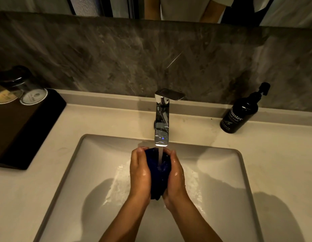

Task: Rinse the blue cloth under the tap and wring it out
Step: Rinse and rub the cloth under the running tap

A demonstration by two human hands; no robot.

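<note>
The dark blue cloth (159, 177) is bunched between my two palms over the middle of the sink (85, 165). My left hand (139, 173) presses its left side and my right hand (175, 179) presses its right side. Both hands are wet. A chrome tap (161, 119) stands behind the basin, and its stream of water falls straight onto the top of the cloth. Water spreads over the basin floor on both sides of my hands.
A black pump bottle of hand wash (240, 112) stands on the counter at the back right. A black tray (24, 130) at the left carries upturned glasses (27, 88). A grey stone backsplash and a mirror edge rise behind the tap.
</note>
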